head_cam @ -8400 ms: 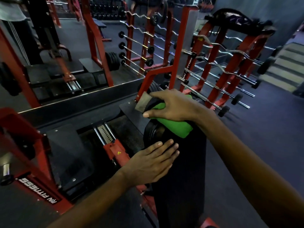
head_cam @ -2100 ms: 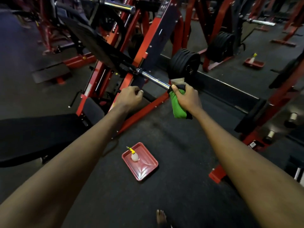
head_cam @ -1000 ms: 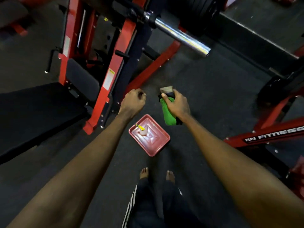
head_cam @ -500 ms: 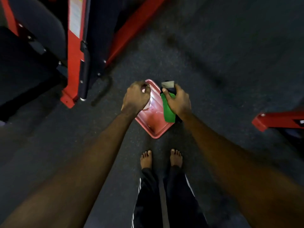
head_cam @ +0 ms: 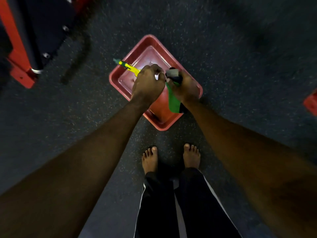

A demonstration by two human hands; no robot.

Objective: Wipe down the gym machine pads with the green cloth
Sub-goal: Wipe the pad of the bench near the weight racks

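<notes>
Head view: wetting the cloth over the red tray, I'd judge, before more wiping.
My left hand (head_cam: 148,83) is curled round the bottle (head_cam: 127,66), its yellow nozzle slanting out past the red tray's (head_cam: 164,127) far-left rim. My right hand (head_cam: 186,88), just beside it, clamps the green cloth (head_cam: 173,102) above the tray's near-right side, long axis toward my feet, free end nearest me. Next I need to turn the nozzle onto the cloth.
</notes>
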